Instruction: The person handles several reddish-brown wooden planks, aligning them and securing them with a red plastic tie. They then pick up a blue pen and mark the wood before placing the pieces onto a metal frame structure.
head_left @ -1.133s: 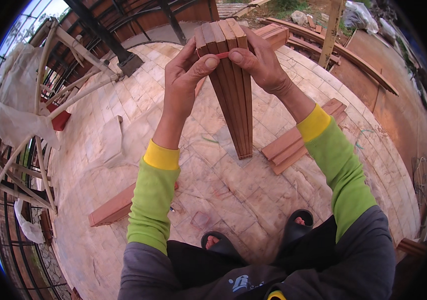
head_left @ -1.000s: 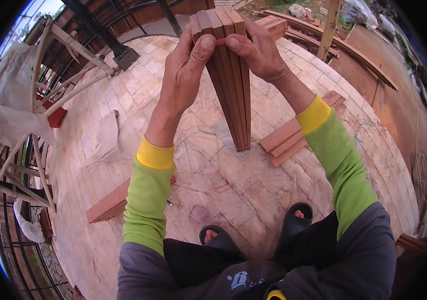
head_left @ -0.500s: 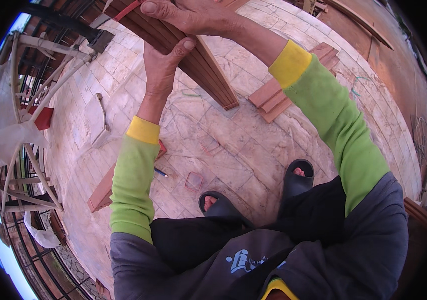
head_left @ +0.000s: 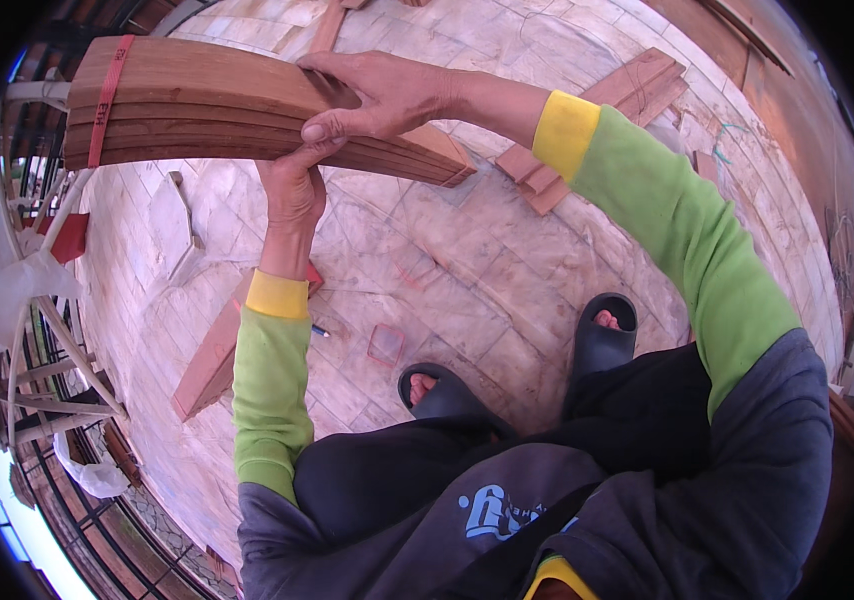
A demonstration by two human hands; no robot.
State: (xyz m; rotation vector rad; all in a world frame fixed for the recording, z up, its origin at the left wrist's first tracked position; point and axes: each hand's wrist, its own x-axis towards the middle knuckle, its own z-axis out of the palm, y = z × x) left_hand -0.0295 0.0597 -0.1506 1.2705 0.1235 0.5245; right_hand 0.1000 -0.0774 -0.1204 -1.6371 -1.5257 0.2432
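A bundle of brown wooden boards is held up off the floor in both hands, its long stack running from the far left toward the middle. A red strap wraps the bundle near its left end. My left hand supports the stack from below, its thumb against the near side and its other fingers hidden behind the wood. Over the top, my right hand grips the boards between thumb and fingers. The bundle's narrow far end points right, near the floor boards.
More brown boards lie crossed on the tiled floor at the right. Another board lies to the left, by a dark pencil-like stick. A red loop sits before my sandals. At the left stands a pale frame with plastic sheeting.
The bundle has swung from a steep slant to nearly level, its strapped end coming down into view at the left. My right hand has shifted slightly down along it.
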